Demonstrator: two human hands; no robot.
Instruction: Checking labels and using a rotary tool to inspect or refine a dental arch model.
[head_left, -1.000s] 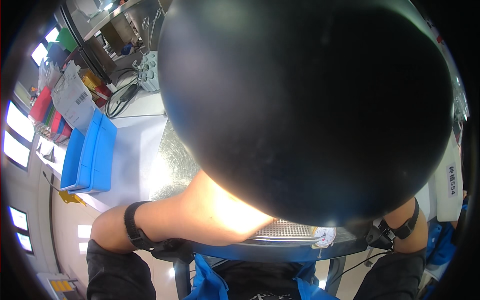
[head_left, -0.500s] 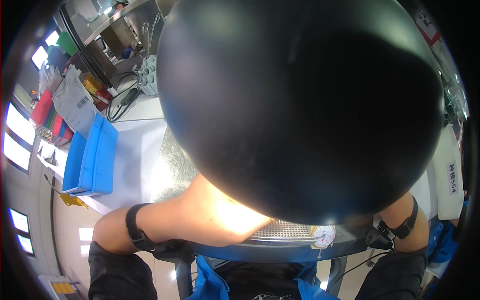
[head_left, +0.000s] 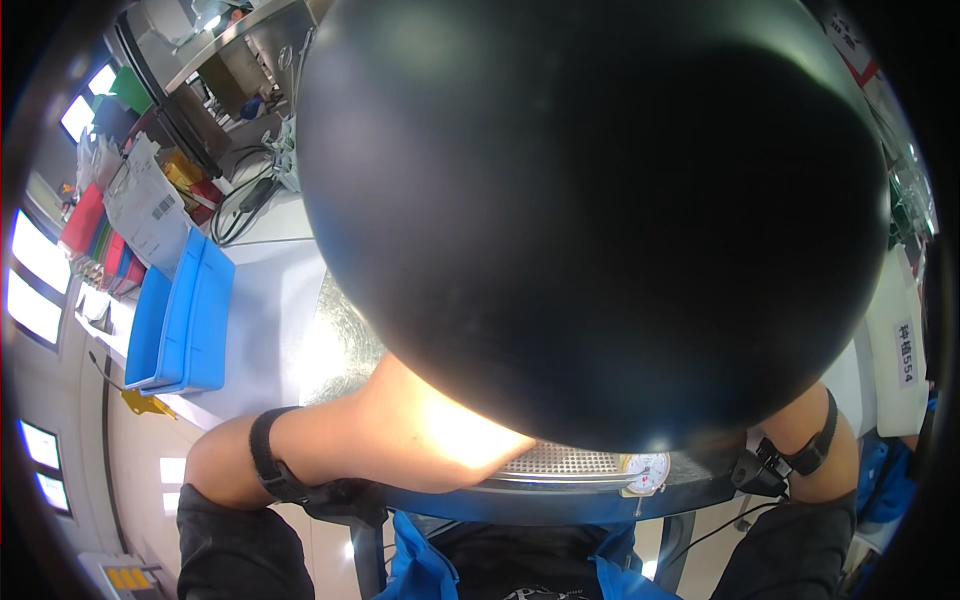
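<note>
A large, smooth, black rounded thing (head_left: 600,220) fills the middle of the head view, very near, and hides most of the work area. From the lower left, my left hand (head_left: 440,430) reaches in under its lower edge, the back of it brightly lit and its fingers out of sight. On the right, the wrist of my right hand (head_left: 800,418) shows beside the black thing, with the hand itself hidden behind it. What either hand holds cannot be seen. Between my arms lie a perforated metal plate (head_left: 565,462) and a small round dial gauge (head_left: 648,472).
Blue plastic bins (head_left: 205,320) stand at the table's left edge, next to a grey-white tabletop (head_left: 265,300). Behind them are a paper sheet (head_left: 145,205) and coiled black cables (head_left: 245,210). A shiny metal surface (head_left: 345,340) lies beyond my left arm. A white labelled panel (head_left: 905,350) is far right.
The black thing now covers slightly more on the left, including part of the grey holder there. My left hand has shifted slightly left. The right arm looks nearly unmoved.
</note>
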